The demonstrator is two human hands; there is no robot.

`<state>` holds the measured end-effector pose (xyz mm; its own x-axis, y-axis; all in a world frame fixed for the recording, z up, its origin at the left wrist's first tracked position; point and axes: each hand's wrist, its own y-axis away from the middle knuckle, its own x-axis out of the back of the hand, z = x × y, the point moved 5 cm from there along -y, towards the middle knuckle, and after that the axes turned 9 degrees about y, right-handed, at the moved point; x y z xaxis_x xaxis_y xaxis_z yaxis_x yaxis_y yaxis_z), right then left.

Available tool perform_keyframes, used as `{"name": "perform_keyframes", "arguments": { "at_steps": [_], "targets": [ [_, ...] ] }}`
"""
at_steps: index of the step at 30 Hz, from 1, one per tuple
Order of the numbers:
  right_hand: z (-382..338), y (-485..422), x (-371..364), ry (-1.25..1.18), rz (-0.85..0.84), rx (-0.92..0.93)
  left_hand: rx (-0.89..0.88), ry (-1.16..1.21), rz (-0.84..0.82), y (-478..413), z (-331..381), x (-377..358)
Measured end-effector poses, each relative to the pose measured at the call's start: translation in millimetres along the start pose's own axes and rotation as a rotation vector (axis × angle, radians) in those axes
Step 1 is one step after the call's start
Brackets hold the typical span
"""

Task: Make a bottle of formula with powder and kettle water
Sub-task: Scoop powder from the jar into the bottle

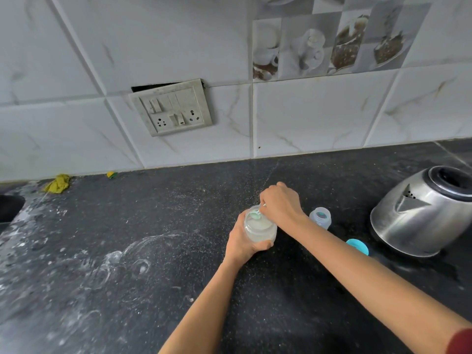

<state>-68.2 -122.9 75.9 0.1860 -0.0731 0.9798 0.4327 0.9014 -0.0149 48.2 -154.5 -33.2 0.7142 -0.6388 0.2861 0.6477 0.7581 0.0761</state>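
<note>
From your head view, the counter (pixel 178 277) is black speckled stone, smeared on its left half with whitish rings and dusty streaks. Behind it stands a pale marbled tile wall (pixel 319 116) with a grimy switch plate (pixel 172 108), and a crumpled yellow cloth (pixel 58 183) lies where wall meets counter. A steel kettle (pixel 419 215) stands at the right, its lid off. Near it are a small clear bottle (pixel 320 217), upright and uncapped, and a teal cap (pixel 358 246) lying on the counter. Your left hand (pixel 242 241) has its fingers wrapped round a clear container (pixel 260 229) at mid-counter, holding pale whitish contents. Your right hand (pixel 281 203) pinches the handle of a mint-green scoop (pixel 255 214), whose bowl sits at the container's open mouth.
</note>
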Motion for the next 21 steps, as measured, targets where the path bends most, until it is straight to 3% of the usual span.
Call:
{"name": "perform_keyframes", "arguments": {
  "at_steps": [6, 10, 16, 21],
  "targets": [
    [-29, 0, -18, 0.068, -0.200, 0.003, 0.048, -0.076, -0.013, -6, 0, -3],
    [-31, -1, -22, -0.127, -0.288, -0.063, 0.092, -0.099, -0.017, -8, -2, -5],
    [-1, 4, -23, -0.617, -0.241, -0.282, 0.049, -0.021, 0.012, -3, -6, -2],
    [13, 9, -26, -0.737, -0.230, -0.379, 0.026, -0.012, 0.011, -3, -6, -2]
  ]
}}
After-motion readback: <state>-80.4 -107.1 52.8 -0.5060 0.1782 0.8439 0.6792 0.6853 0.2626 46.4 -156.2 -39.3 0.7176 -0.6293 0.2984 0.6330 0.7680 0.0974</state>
